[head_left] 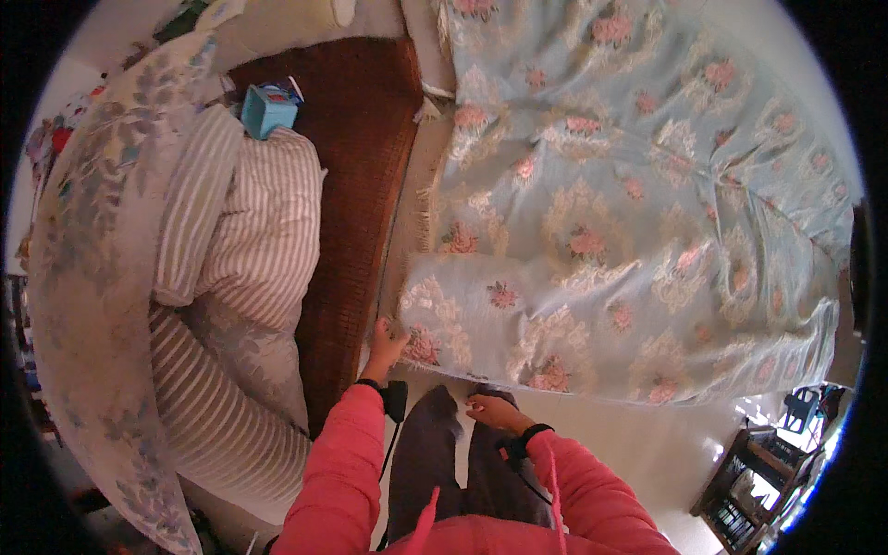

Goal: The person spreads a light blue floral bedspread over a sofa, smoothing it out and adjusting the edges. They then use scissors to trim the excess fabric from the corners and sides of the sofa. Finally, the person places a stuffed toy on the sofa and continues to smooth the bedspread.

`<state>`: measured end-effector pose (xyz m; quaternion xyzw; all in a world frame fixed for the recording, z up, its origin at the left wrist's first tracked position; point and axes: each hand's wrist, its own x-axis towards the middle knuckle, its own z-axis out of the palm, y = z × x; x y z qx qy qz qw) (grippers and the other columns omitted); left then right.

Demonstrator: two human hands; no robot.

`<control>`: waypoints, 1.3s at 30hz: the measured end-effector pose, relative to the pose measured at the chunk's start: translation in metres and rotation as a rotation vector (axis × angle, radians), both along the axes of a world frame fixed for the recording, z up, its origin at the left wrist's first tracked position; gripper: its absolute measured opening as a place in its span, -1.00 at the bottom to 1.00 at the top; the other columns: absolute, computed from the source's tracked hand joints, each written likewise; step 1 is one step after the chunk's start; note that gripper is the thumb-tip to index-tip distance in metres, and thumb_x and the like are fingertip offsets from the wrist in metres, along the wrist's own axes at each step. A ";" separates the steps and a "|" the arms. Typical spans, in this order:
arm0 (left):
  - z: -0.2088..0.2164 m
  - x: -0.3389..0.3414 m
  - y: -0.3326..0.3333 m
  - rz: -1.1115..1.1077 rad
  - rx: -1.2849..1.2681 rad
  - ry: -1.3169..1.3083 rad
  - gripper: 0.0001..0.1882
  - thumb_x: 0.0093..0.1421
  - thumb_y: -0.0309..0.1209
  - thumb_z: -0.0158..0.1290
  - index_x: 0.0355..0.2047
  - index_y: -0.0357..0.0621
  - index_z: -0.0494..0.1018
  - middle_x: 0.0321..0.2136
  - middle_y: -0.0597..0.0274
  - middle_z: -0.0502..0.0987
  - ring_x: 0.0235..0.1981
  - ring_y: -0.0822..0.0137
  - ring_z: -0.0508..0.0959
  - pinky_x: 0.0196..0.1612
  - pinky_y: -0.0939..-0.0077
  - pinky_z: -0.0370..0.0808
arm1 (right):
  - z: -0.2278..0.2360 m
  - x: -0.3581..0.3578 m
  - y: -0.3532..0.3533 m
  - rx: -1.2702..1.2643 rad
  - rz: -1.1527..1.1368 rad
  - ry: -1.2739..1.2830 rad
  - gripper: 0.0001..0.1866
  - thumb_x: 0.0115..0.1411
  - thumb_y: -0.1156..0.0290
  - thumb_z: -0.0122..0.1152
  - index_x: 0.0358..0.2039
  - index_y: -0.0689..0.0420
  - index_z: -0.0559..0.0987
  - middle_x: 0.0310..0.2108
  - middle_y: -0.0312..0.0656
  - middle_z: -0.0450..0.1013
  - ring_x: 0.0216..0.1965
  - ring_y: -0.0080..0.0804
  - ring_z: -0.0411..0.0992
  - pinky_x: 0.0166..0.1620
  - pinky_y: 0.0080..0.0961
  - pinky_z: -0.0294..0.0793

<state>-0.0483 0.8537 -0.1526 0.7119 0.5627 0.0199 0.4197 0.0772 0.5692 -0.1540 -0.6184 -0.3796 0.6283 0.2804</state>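
Note:
A pale blue cover (573, 194) with pink roses and cream scrolls is spread over a wide piece of furniture to my right, wrinkled toward its far right side. At its near left corner, my left hand (389, 340) is closed on the edge of the fabric. My right hand (500, 413) hangs in front of my leg, just short of the cover's near edge. Its fingers are slightly bent and apart, and nothing shows between them.
At left stands a sofa with a brown ribbed seat (356, 185), striped cushions (268, 222) and a patterned backrest cover (102, 296). A light blue box (269, 111) sits on it. A narrow floor strip separates sofa and covered furniture. A dark rack (754, 490) stands lower right.

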 end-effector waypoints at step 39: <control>0.065 0.116 0.015 -0.053 -1.637 -0.138 -0.57 0.06 -0.47 0.05 -0.03 -0.18 0.28 -0.14 0.24 0.41 -0.19 0.31 0.45 -0.13 0.39 0.41 | 0.087 -0.007 0.145 0.067 -1.147 -0.097 -0.45 -0.11 0.30 0.26 -0.09 0.19 0.32 -0.27 -0.03 0.38 -0.20 -0.04 0.34 -0.11 -0.31 0.31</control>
